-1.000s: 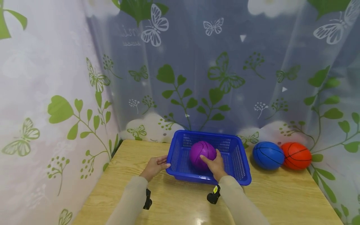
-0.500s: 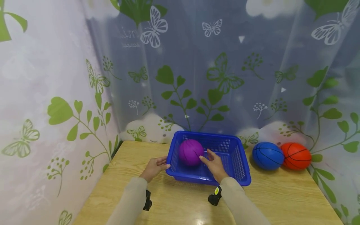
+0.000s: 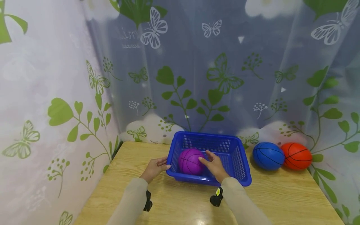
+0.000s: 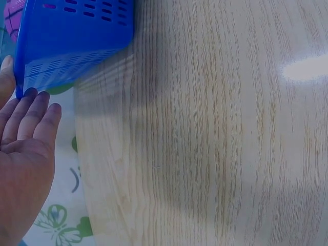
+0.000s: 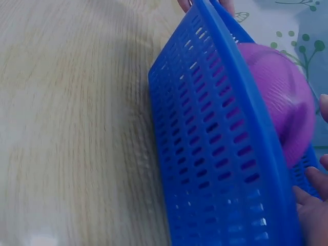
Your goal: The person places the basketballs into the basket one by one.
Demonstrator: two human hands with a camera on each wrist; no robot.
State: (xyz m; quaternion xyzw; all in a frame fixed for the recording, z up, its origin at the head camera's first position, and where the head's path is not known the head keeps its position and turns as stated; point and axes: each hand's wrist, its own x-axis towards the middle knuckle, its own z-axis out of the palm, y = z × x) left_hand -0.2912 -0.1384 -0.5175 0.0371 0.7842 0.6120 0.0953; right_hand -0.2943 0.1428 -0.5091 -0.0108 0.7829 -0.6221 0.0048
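Observation:
A purple toy basketball (image 3: 191, 162) lies inside a blue plastic basket (image 3: 246, 165), in its left half near the front wall. My left hand (image 3: 154, 168) holds the basket's left rim; the left wrist view shows the thumb inside the rim and the fingers (image 4: 36, 115) outside it. Over the basket's middle is my right hand (image 3: 216, 167), its thumb and fingers spread, just right of the ball. In the right wrist view that ball (image 5: 279, 97) shows behind the slotted basket wall, and the right hand is partly out of frame.
To the basket's right, a blue ball (image 3: 268, 156) and a red ball (image 3: 296, 156) sit side by side on the wooden table (image 3: 174, 203). A patterned curtain (image 3: 197, 103) hangs behind the table and along its sides.
The purple ball has left my right hand, moved to the basket's left side, then rolled toward the front wall. The right hand has shifted slightly, while the left hand stays on the rim.

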